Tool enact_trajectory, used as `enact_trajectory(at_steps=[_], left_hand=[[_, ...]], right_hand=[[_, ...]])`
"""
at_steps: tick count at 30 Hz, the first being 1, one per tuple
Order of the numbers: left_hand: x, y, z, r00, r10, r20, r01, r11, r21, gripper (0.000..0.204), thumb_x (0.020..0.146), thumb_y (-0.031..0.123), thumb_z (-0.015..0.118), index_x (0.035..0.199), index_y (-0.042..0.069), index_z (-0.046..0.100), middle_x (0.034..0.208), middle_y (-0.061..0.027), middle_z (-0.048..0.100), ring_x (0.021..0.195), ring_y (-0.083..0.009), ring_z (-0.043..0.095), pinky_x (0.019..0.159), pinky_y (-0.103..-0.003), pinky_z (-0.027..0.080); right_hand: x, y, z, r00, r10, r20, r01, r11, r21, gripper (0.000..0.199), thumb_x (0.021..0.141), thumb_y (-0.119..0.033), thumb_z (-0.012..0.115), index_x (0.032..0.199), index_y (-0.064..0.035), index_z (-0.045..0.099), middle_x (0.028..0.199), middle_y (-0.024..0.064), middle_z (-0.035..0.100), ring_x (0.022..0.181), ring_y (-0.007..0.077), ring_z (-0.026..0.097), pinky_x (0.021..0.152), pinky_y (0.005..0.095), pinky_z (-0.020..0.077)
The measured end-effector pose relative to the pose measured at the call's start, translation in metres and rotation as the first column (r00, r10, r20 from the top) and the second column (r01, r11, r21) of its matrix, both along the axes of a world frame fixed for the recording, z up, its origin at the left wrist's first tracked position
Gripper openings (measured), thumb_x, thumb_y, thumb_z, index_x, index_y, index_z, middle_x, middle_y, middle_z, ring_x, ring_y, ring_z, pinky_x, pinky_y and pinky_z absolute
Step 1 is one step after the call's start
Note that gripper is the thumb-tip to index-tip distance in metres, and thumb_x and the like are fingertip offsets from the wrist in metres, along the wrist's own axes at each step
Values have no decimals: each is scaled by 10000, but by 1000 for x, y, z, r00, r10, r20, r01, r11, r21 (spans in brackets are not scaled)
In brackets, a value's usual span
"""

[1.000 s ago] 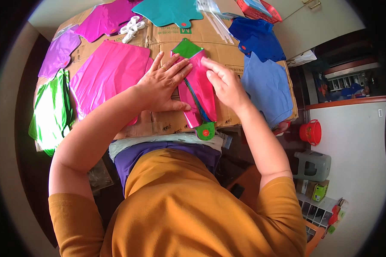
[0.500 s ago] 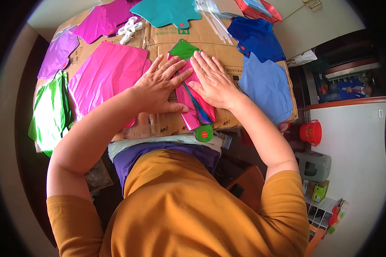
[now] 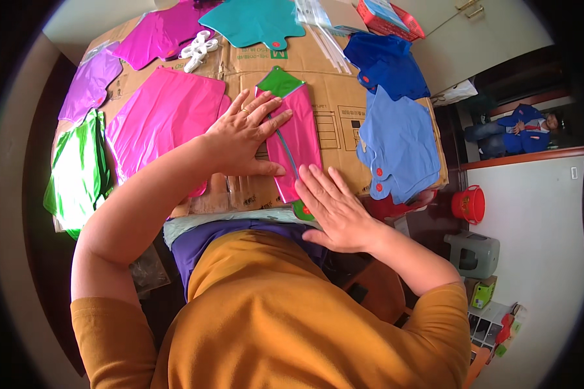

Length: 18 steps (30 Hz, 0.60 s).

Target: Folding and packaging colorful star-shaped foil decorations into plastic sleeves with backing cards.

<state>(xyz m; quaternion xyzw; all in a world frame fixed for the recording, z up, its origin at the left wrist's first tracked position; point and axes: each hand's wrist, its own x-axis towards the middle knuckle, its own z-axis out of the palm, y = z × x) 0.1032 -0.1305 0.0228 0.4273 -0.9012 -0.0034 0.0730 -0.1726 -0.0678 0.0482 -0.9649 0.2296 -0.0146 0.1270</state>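
Observation:
A folded, deflated foil balloon [image 3: 300, 126], pink with a green end, lies flat on a sheet of brown cardboard [image 3: 243, 74]. My left hand [image 3: 240, 142] rests on its left edge with fingers spread. At the near end my right hand [image 3: 340, 214] lies flat, its fingertips touching the pink foil and partly covering the lower green tab. Left of my left hand is a larger flat pink balloon [image 3: 165, 120]. A light blue balloon [image 3: 402, 142] lies to the right of the folded one.
Around the cardboard lie green [image 3: 78, 172], lilac [image 3: 91, 84], magenta [image 3: 159, 35], teal [image 3: 250, 23] and dark blue [image 3: 389, 65] foil balloons. White plastic clips [image 3: 198, 50], white sticks [image 3: 328, 45] and a red basket [image 3: 402, 23] sit farther back. A red bucket [image 3: 468, 203] stands at right.
My right hand has slid down the folded balloon toward me, and the pink foil lies flatter and more closed. My left hand stays almost in place.

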Motion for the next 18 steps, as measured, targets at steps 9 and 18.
enact_trajectory(at_steps=[9, 18], left_hand=[[-7, -4, 4, 1000, -27, -5, 27, 999, 24, 1020, 771, 782, 480, 1514, 131, 225, 1491, -203, 295, 1430, -344, 210, 1169, -547, 92], [-6, -1, 5, 999, 4, 40, -7, 998, 66, 1035, 771, 822, 411, 1518, 134, 211, 1532, -185, 251, 1454, -330, 151, 1184, -514, 42]], right_hand=[[-185, -225, 128, 195, -599, 776, 853, 494, 168, 548, 975, -380, 477, 1300, 61, 508, 1313, 203, 554, 1227, 277, 520, 1052, 362, 366], [-348, -310, 219, 274, -766, 581, 951, 304, -49, 682, 931, -451, 510, 1365, 69, 431, 1335, 244, 528, 1215, 363, 520, 1012, 393, 394]])
